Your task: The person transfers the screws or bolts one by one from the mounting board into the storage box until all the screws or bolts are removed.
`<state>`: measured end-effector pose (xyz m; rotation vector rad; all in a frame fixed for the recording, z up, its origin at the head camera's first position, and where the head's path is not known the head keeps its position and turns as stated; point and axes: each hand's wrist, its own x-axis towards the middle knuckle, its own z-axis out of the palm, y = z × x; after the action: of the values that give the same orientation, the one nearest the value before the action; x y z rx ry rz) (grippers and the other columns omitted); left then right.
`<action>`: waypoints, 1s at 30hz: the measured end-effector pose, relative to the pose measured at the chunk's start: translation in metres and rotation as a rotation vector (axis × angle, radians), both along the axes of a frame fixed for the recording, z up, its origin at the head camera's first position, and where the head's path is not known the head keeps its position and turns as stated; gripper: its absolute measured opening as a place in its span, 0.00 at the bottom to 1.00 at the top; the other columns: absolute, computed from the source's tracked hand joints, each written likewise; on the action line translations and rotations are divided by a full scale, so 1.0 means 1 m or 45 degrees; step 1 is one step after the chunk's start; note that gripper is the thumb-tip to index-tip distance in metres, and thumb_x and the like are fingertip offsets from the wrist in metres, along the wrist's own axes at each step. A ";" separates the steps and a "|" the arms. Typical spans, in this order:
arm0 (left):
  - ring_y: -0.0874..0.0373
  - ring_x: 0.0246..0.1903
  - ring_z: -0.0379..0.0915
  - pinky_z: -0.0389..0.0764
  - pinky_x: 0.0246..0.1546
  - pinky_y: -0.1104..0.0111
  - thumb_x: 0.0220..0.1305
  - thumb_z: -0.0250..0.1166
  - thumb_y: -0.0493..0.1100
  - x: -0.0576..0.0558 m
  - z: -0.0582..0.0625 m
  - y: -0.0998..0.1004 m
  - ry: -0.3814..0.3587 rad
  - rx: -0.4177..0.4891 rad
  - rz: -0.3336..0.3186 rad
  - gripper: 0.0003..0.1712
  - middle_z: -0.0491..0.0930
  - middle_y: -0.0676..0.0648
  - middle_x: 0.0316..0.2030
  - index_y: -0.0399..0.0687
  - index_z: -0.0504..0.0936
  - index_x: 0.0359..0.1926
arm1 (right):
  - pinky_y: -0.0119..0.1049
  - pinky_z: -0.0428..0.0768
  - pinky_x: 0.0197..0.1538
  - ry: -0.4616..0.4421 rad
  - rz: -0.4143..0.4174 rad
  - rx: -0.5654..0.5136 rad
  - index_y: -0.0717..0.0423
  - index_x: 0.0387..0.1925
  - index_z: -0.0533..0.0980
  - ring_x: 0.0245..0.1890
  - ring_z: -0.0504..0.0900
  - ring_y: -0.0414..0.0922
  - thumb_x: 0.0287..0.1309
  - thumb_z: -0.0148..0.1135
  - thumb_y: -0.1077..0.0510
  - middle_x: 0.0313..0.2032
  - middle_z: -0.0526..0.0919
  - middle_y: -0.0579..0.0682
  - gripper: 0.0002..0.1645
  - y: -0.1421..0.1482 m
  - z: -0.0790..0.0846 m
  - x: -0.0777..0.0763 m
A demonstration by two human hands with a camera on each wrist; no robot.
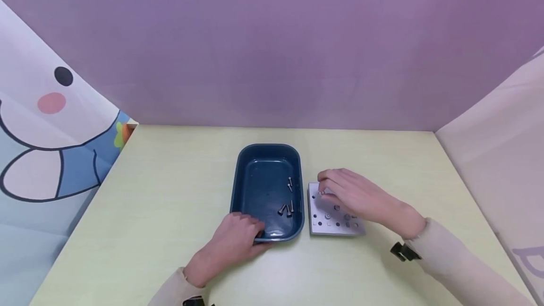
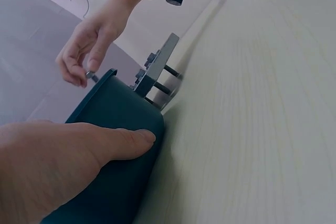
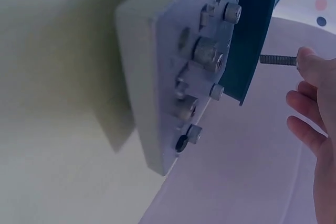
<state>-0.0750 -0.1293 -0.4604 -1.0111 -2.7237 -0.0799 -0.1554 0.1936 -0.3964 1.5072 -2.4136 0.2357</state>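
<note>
My left hand [image 1: 238,237] grips the near left corner of a dark blue tray [image 1: 263,178], fingers over the rim and the thumb [image 2: 131,142] along the outer wall. Several bolts [image 1: 282,209] lie in the tray on its right side. Just right of it stands a grey metal plate [image 1: 316,206] with holes and several socket-head bolts [image 3: 206,51] seated in it. Above the plate's far left part, my right hand [image 1: 357,195] pinches a bolt [image 3: 278,60] by its head. In the right wrist view its threaded shank is bare and apart from the plate.
The plate is raised off the pale wooden table [image 1: 170,178], with bolt shanks [image 2: 163,87] showing beneath it. A purple backdrop [image 1: 272,60] closes off the far edge. Printed cloths [image 1: 42,164] hang at the left and right sides.
</note>
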 end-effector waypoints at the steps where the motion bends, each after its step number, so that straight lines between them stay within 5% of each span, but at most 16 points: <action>1: 0.63 0.19 0.74 0.66 0.22 0.70 0.57 0.72 0.69 0.000 0.000 0.000 0.001 -0.001 0.000 0.27 0.78 0.59 0.19 0.58 0.74 0.20 | 0.44 0.81 0.57 0.001 0.003 0.014 0.56 0.46 0.76 0.52 0.81 0.47 0.61 0.72 0.57 0.53 0.80 0.53 0.16 -0.003 0.001 -0.002; 30: 0.63 0.18 0.71 0.68 0.22 0.69 0.56 0.73 0.69 -0.001 0.000 0.000 -0.037 0.015 0.006 0.28 0.75 0.60 0.17 0.59 0.73 0.19 | 0.39 0.79 0.58 0.037 0.176 0.214 0.56 0.51 0.78 0.50 0.80 0.44 0.73 0.62 0.55 0.51 0.78 0.50 0.11 -0.059 0.007 -0.030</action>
<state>-0.0764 -0.1294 -0.4604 -1.0079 -2.7485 -0.1100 -0.1853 0.1348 -0.3889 1.7402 -2.3600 0.0392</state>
